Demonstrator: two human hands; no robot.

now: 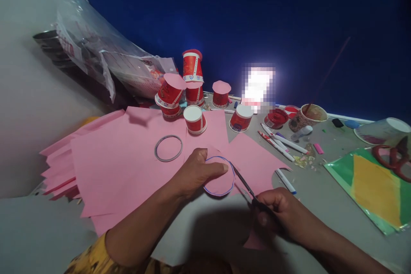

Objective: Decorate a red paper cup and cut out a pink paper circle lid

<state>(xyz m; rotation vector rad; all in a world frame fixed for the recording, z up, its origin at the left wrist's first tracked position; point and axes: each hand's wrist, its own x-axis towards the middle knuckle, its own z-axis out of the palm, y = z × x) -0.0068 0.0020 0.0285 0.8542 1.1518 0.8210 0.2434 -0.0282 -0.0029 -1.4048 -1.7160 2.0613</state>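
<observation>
My left hand (201, 169) pinches a round piece of pink paper (221, 184) edged with a drawn blue line, its thumb lying across the top. In my right hand (282, 207) is a pair of scissors (245, 182) with black handles, held by the loops. The blade tips touch the upper right edge of the paper circle. How far the blades stand apart is hard to see. A grey ring (168, 148) lies on the large pink sheet (118, 167) to the left of my left hand.
Behind my hands stand upturned red paper cups (195, 120), several with pink discs on top. Markers (279, 141), a paint jar (275, 117) and a brush cup (308, 117) are at right. Red-handled scissors (390, 156) rest on a green-and-yellow packet (375, 190). A pink scrap (255, 242) lies near me.
</observation>
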